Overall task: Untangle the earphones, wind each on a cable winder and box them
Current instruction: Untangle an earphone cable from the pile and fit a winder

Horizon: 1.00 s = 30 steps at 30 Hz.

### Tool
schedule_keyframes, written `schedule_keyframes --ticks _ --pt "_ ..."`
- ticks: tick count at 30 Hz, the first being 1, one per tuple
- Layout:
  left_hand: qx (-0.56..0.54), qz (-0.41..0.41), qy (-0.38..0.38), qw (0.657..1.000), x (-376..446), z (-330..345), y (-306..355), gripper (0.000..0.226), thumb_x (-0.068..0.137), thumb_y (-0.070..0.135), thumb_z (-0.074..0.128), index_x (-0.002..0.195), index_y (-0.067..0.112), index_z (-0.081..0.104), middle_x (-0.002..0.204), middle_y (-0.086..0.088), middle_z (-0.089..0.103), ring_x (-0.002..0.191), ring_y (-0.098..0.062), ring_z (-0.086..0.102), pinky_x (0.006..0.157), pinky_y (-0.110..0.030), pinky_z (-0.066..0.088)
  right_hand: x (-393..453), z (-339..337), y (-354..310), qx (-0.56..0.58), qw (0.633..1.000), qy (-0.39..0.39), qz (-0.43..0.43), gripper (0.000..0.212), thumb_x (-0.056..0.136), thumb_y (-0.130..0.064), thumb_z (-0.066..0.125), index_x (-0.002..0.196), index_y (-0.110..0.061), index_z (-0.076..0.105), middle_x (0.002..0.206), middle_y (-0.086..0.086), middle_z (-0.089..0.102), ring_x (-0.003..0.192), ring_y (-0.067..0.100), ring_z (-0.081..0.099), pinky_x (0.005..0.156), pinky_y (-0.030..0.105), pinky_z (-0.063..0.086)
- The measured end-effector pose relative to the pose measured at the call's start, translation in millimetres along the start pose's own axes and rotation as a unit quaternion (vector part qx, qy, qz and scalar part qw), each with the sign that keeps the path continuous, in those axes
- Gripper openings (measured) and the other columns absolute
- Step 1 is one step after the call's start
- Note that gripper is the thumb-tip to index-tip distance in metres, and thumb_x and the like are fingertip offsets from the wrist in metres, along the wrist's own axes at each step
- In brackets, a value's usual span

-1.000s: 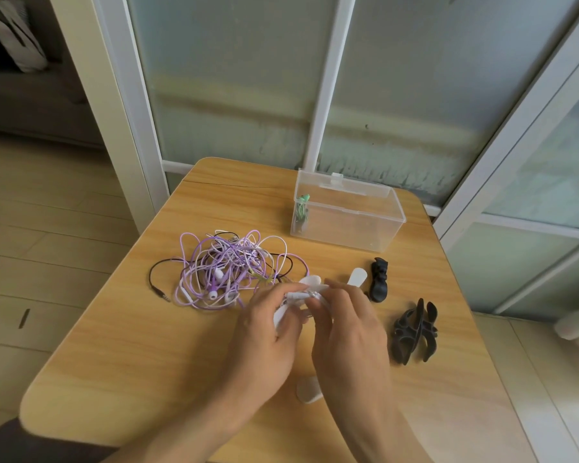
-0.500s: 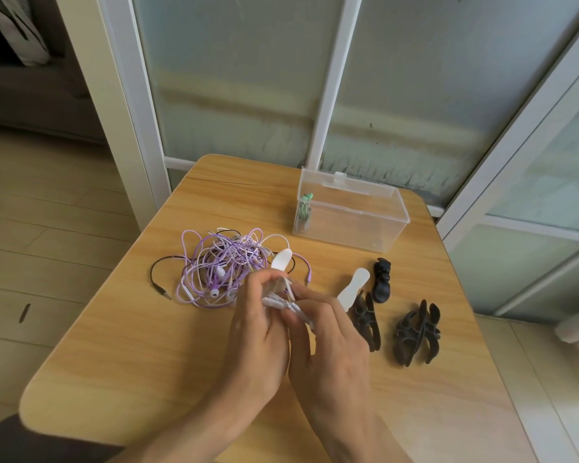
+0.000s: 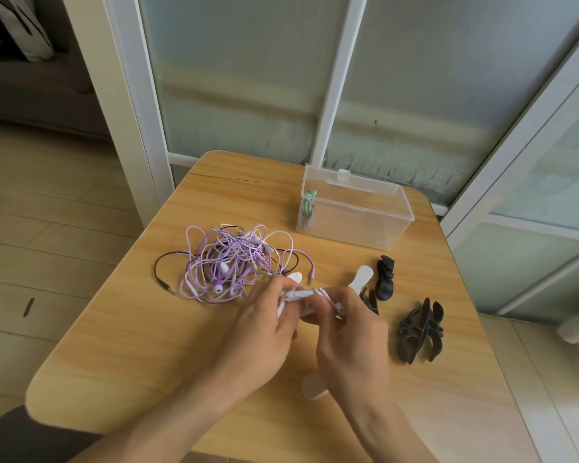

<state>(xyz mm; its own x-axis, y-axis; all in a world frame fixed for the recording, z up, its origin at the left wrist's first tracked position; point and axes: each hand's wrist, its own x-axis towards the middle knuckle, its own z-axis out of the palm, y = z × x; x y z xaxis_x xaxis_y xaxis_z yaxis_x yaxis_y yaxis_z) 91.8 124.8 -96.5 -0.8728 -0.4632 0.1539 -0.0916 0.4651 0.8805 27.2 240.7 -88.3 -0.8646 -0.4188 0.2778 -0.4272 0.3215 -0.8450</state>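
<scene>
Above the middle of the wooden table [image 3: 121, 345], my left hand [image 3: 264, 325] grips a white cable winder [image 3: 296, 297] with white earphone cable wrapped on it. My right hand [image 3: 351, 332] pinches that white cable at the winder's right side. A tangle of purple, white and black earphones [image 3: 229, 264] lies to the left, beyond my left hand. A clear plastic box [image 3: 355, 215] stands open at the back, with a green wound earphone [image 3: 308, 208] inside its left end.
Black cable winders lie on the right: one [image 3: 385, 279] near the box, a pile [image 3: 420, 330] further right, one partly behind my right hand. A spare white winder [image 3: 363, 277] lies beside them, another white piece [image 3: 311, 387] under my wrists. Glass doors stand behind the table.
The winder in my hands has turned from upright to lying crosswise. My right hand has shifted right along the cable. The tangle and the box have not moved.
</scene>
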Motion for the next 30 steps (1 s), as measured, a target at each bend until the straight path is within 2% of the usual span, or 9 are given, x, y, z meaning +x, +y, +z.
schedule_keyframes --ticks 3,6,9,12,16,21,25,27,30 --pt "0.026 -0.009 -0.067 0.997 6.3 -10.8 -3.3 0.023 0.099 0.038 0.05 0.116 0.023 0.054 0.094 0.007 0.056 0.07 -0.002 0.062 0.067 -0.009 0.039 6.3 -8.5 -0.2 0.037 0.999 -0.033 0.021 0.015 0.098 -0.016 0.061 0.086 -0.02 0.069 0.077 -0.013 0.076 0.076 -0.003 0.073 0.067 0.013 0.052" --pt "0.002 0.003 -0.103 0.995 11.1 -17.5 -4.9 0.034 0.096 0.053 0.048 0.115 0.026 0.055 0.094 0.005 0.061 0.072 -0.006 0.064 0.071 -0.025 0.047 9.7 -12.4 -2.8 0.065 0.996 -0.053 0.035 0.015 0.099 -0.018 0.061 0.087 -0.019 0.07 0.079 -0.011 0.077 0.078 0.003 0.075 0.074 0.025 0.058" --pt "-0.048 -0.007 -0.117 0.992 10.9 -17.9 -2.6 0.025 0.098 0.046 0.051 0.11 0.026 0.058 0.08 0.002 0.068 0.064 -0.004 0.061 0.063 -0.028 0.047 12.0 -14.1 -4.3 0.074 0.994 -0.066 0.042 0.017 0.1 -0.021 0.058 0.087 -0.019 0.068 0.079 -0.006 0.077 0.08 0.01 0.075 0.08 0.042 0.06" --pt "-0.087 -0.006 -0.111 0.99 10.3 -17.7 3.1 0.025 0.096 0.044 0.055 0.102 0.021 0.061 0.07 -0.001 0.07 0.06 -0.006 0.061 0.06 -0.03 0.046 15.1 -17.0 -3.6 0.088 0.989 -0.084 0.078 0.019 0.101 -0.023 0.057 0.084 -0.018 0.066 0.08 0.0 0.077 0.08 0.016 0.076 0.082 0.047 0.059" --pt "-0.167 -0.031 -0.046 0.984 8.5 -11.7 10.7 0.021 0.091 0.035 0.065 0.093 0.015 0.069 0.072 -0.002 0.072 0.063 -0.022 0.072 0.064 -0.024 0.049 13.4 -15.6 -4.9 0.003 0.996 -0.072 0.06 0.02 0.101 -0.018 0.052 0.084 -0.021 0.061 0.077 0.0 0.071 0.064 0.011 0.072 0.066 0.035 0.054" --pt "-0.204 -0.057 0.049 0.976 1.5 0.9 14.5 0.013 0.087 0.029 0.072 0.092 0.017 0.072 0.065 0.0 0.07 0.052 -0.022 0.067 0.057 -0.02 0.047 10.2 -9.8 1.8 -0.067 0.997 -0.027 -0.032 0.019 0.099 -0.016 0.055 0.085 -0.027 0.062 0.079 -0.01 0.057 0.07 0.017 0.065 0.063 0.032 0.048" --pt "-0.275 -0.105 0.106 0.95 5.4 3.8 12.9 0.031 0.082 0.027 0.077 0.112 0.028 0.068 0.083 0.002 0.076 0.061 -0.023 0.071 0.061 -0.027 0.054 3.6 -7.1 -6.7 0.009 0.999 -0.025 -0.03 0.025 0.1 -0.019 0.053 0.094 -0.035 0.071 0.088 -0.017 0.056 0.082 0.019 0.065 0.071 0.021 0.046" --pt "-0.297 -0.133 0.13 0.936 9.4 3.2 10.0 0.016 0.085 0.03 0.075 0.099 0.022 0.075 0.083 0.001 0.076 0.071 -0.02 0.069 0.07 -0.029 0.051 -0.8 -2.4 -14.6 0.096 0.994 -0.043 0.008 0.031 0.096 -0.019 0.051 0.097 -0.042 0.072 0.09 -0.011 0.057 0.087 0.017 0.067 0.072 0.008 0.045" --pt "-0.357 -0.158 0.153 0.908 10.0 3.0 8.5 0.017 0.09 0.032 0.067 0.089 0.018 0.077 0.082 0.001 0.075 0.072 -0.012 0.063 0.071 -0.027 0.043 -5.7 5.4 -15.4 0.172 0.984 -0.043 0.03 0.034 0.096 -0.004 0.061 0.113 -0.031 0.073 0.098 -0.009 0.065 0.086 0.013 0.073 0.074 0.014 0.053"
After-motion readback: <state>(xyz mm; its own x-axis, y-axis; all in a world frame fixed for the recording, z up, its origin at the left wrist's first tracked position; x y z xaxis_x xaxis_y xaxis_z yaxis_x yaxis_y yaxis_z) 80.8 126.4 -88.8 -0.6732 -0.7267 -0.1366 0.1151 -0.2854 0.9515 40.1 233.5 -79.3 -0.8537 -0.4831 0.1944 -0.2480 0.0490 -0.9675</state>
